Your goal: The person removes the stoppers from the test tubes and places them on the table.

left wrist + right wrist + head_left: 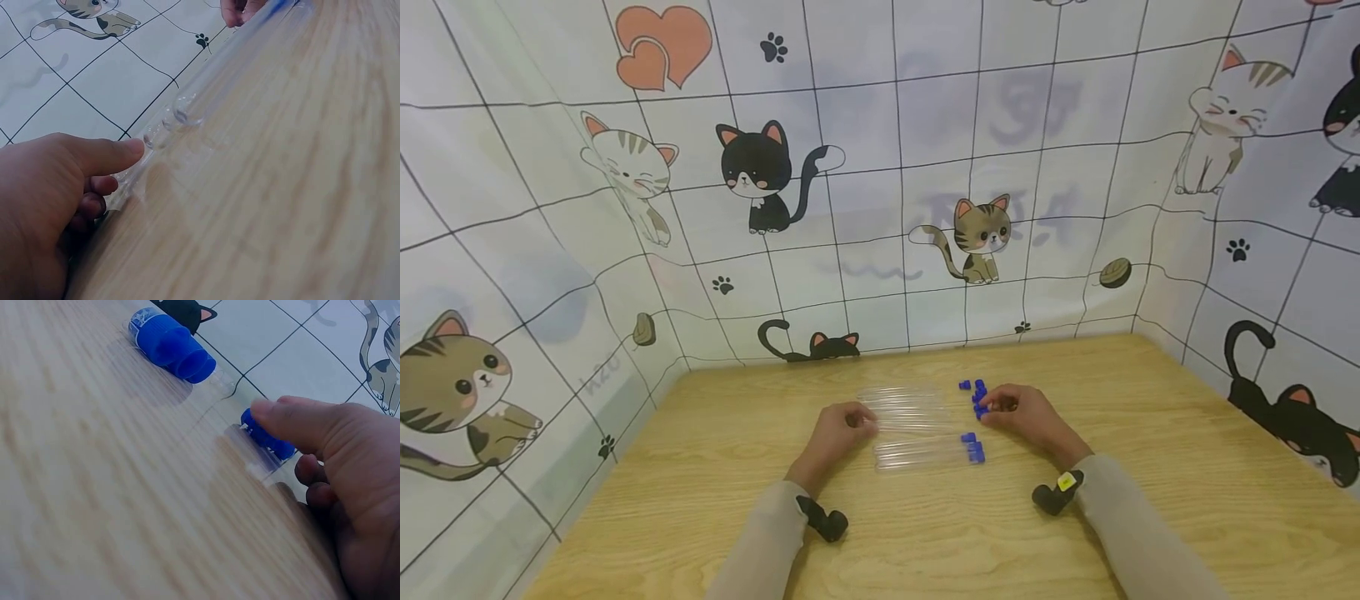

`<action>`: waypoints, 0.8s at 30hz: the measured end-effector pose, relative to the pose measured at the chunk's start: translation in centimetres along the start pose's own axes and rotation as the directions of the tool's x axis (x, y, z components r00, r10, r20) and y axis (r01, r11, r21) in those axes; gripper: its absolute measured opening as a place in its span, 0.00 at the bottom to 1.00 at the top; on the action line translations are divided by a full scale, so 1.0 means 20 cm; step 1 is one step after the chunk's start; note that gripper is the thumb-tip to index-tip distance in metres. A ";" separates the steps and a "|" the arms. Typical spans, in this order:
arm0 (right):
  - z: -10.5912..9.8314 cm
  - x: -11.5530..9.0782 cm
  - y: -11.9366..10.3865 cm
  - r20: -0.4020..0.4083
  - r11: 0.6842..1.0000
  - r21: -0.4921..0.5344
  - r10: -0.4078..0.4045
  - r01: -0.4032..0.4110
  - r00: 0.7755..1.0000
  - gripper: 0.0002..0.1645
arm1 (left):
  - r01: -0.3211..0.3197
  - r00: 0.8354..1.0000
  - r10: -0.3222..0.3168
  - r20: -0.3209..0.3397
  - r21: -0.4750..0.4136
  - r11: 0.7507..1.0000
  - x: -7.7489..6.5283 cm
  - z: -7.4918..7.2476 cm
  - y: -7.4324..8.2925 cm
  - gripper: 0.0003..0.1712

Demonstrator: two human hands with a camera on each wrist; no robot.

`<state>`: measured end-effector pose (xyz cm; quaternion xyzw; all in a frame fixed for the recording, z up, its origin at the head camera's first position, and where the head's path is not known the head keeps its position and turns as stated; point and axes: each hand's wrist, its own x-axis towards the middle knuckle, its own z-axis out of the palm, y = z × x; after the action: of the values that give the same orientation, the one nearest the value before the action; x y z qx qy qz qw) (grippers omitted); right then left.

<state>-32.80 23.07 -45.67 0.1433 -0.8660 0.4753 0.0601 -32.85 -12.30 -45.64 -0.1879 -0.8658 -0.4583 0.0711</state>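
Clear test tubes [910, 410] lie side by side on the table, their rounded ends to the left. My left hand [841, 429] is at those ends, thumb [119, 155] beside the tubes and other fingers curled below. Whether it pinches a tube cannot be told. My right hand [1026, 414] holds a blue cap [265, 434] between thumb and fingers at the loose caps; its index fingertip is hidden. Nearer me lie several tubes [917, 452] with blue caps [975, 451] on their right ends.
Loose blue caps [979, 388] lie beyond my right fingers. The wooden table [925, 533] meets a cat-patterned cloth [880, 275] at the back and sides. A black wrist camera sits at each cuff.
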 end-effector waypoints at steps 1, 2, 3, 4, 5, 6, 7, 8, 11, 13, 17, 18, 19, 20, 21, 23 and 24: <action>0.00 0.00 0.00 -0.005 1.000 0.002 -0.005 0.005 1.000 0.14 | 0.000 1.000 0.000 -0.003 -0.001 1.000 0.00 0.00 0.00 0.05; 0.00 0.00 0.00 -0.011 1.000 0.005 -0.012 0.012 1.000 0.15 | -0.002 1.000 0.002 -0.005 -0.003 1.000 0.01 0.00 0.00 0.05; 0.00 0.00 0.00 -0.019 1.000 0.006 -0.020 0.020 1.000 0.15 | -0.008 1.000 0.008 -0.007 -0.007 1.000 0.01 0.00 -0.01 0.05; 0.00 0.00 0.00 -0.029 1.000 0.012 -0.026 0.027 0.999 0.16 | -0.011 1.000 0.011 -0.010 -0.009 1.000 0.01 0.01 -0.01 0.06; 0.00 -0.01 -0.01 -0.038 0.999 0.016 -0.027 0.028 0.999 0.16 | -0.014 1.000 0.014 -0.015 -0.015 1.000 0.01 0.01 0.00 0.06; 0.01 -0.01 -0.01 -0.041 0.999 0.020 -0.032 0.033 0.999 0.16 | -0.015 1.000 0.015 -0.020 -0.023 1.000 0.02 0.01 0.00 0.06; 0.01 -0.02 -0.02 -0.039 0.999 0.025 -0.037 0.038 0.999 0.16 | -0.014 1.000 0.013 -0.026 -0.032 0.999 0.02 0.00 0.00 0.06; 0.02 -0.03 -0.03 -0.037 0.999 0.023 -0.041 0.042 0.998 0.16 | -0.014 0.999 0.013 -0.032 -0.043 0.999 0.01 0.00 0.01 0.05; 0.04 -0.06 -0.06 -0.021 0.999 0.028 -0.025 0.026 0.999 0.16 | -0.008 0.999 0.005 -0.047 -0.070 0.998 0.00 0.00 0.02 0.04; 0.05 -0.08 -0.08 -0.003 1.000 0.014 -0.028 0.028 1.000 0.15 | -0.017 0.999 0.014 -0.046 -0.074 0.997 -0.01 0.01 0.03 0.04; 0.06 -0.11 -0.10 0.022 1.000 -0.010 -0.026 0.026 0.999 0.13 | -0.043 0.999 0.041 -0.026 -0.072 0.996 -0.05 0.03 0.04 0.05; 0.07 -0.11 -0.10 0.029 0.999 -0.019 -0.029 0.029 0.999 0.12 | -0.044 0.999 0.043 -0.019 -0.073 0.996 -0.06 0.04 0.05 0.05; 0.07 -0.12 -0.10 0.034 0.999 -0.026 -0.027 0.028 0.999 0.11 | -0.044 0.999 0.044 -0.009 -0.071 0.997 -0.08 0.04 0.06 0.05; 0.07 -0.12 -0.10 0.039 0.999 -0.034 -0.027 0.029 0.999 0.11 | -0.041 0.999 0.041 0.001 -0.065 0.997 -0.09 0.05 0.07 0.05; 0.07 -0.12 -0.10 0.046 0.998 -0.043 -0.032 0.034 0.998 0.10 | -0.037 0.999 0.038 0.011 -0.060 0.997 -0.10 0.05 0.08 0.06; 0.08 -0.12 -0.10 0.060 0.997 -0.062 -0.043 0.047 0.997 0.10 | -0.031 0.999 0.033 0.029 -0.050 0.998 -0.12 0.04 0.09 0.06; 0.08 -0.12 -0.10 0.068 0.996 -0.070 -0.053 0.057 0.996 0.09 | -0.025 0.999 0.027 0.038 -0.046 0.999 -0.12 0.04 0.09 0.06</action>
<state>-29.91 21.15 -45.44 0.1806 -0.8797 0.4371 0.0493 -29.90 -11.39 -45.47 -0.2096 -0.8537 -0.4733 0.0560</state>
